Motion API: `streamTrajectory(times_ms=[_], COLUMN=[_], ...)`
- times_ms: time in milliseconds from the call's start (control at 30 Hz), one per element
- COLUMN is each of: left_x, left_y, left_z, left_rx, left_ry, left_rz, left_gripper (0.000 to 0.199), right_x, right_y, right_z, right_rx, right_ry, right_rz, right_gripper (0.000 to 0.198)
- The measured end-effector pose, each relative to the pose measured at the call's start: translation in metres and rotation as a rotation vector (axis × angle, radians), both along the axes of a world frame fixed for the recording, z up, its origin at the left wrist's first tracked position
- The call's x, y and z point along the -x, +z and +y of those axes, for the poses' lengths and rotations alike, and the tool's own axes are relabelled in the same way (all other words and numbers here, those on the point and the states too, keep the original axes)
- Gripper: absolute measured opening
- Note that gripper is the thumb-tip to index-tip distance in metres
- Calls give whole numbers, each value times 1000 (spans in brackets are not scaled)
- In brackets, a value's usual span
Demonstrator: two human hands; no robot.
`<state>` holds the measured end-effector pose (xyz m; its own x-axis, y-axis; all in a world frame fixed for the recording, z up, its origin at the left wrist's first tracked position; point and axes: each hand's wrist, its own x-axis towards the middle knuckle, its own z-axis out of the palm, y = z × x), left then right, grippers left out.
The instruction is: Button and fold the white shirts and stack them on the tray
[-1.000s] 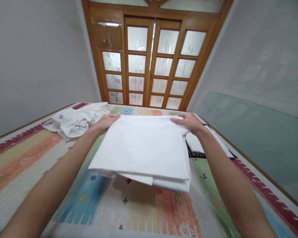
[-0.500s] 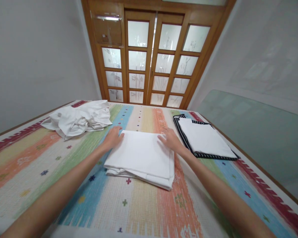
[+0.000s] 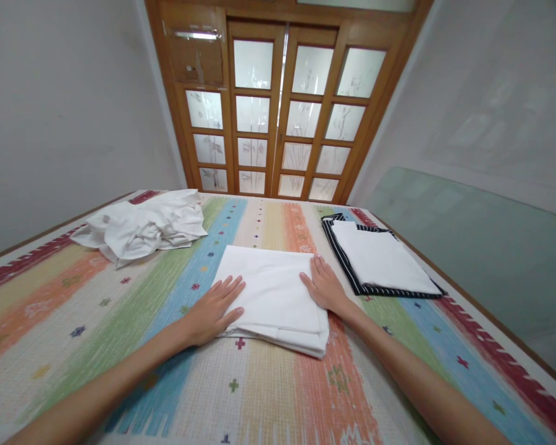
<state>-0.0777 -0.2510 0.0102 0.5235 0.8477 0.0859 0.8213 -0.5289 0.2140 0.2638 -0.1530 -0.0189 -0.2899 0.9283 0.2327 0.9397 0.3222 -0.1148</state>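
Crumpled white cloth (image 3: 141,225) lies at ten o'clock on the striped mat (image 3: 50,296). Left hand (image 3: 214,311) and right hand (image 3: 323,285) press flat, fingers spread, on the folded white sheet (image 3: 273,290) at centre. Striped-edged folded stack (image 3: 380,259) sits at two o'clock.

From my remote seat the room looks evenly and softly lit, with daylight glowing through the frosted door panes (image 3: 259,114) and a glare streak on the fixture (image 3: 192,35) above. Shadows are faint, focus is sharp, and wide-angle distortion bends the walls.
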Motion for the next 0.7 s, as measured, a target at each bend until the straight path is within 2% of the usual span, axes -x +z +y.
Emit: streamTrajectory(times_ms=[233, 467, 600, 700], left_x=[4, 9, 7, 2], left_y=[13, 11, 12, 13], left_z=[3, 20, 48, 77], left_rx=[124, 59, 25, 13], left_ry=[13, 83, 141, 164], left_rz=[-18, -79, -109, -155], left_gripper=[66, 66, 68, 66], right_x=[-8, -35, -37, -34], right_y=[-6, -12, 4, 26], right_z=[-17, -61, -83, -89], right_rx=[27, 73, 108, 148], right_ry=[4, 28, 14, -9], right_rz=[-12, -28, -65, -68], right_gripper=[85, 81, 75, 56])
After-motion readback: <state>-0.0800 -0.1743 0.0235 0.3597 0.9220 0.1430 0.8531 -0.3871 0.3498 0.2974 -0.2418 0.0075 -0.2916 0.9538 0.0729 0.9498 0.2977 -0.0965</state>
